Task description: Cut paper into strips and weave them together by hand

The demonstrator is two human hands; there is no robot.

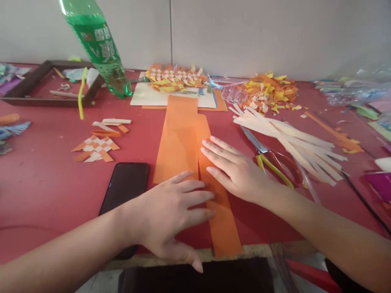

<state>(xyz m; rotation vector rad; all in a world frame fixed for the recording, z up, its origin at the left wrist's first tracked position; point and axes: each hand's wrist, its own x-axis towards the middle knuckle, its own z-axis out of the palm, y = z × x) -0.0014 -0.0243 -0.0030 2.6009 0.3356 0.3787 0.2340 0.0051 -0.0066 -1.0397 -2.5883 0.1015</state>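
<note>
A long orange paper strip [224, 228] lies at a slant, its near end at the table's front edge. My right hand [235, 169] rests flat on its upper part, fingers stretched out. My left hand [175, 205] is spread open, fingertips over the strip's left edge and thumb toward the table edge. Beside the strip lies a wider orange paper sheet [179, 142], partly behind my left fingers. A black phone [130, 183] lies left of the sheet, partly under my left forearm. Scissors [265, 152] with red and yellow handles lie right of my right hand.
Pale paper strips [287, 138] fan out at the right, before a pile of orange and yellow scraps [269, 91]. A woven checkered paper piece [96, 147] lies left. Behind stand a green bottle [97, 49] and a dark frame [45, 101]. The table's front edge [259, 251] is close.
</note>
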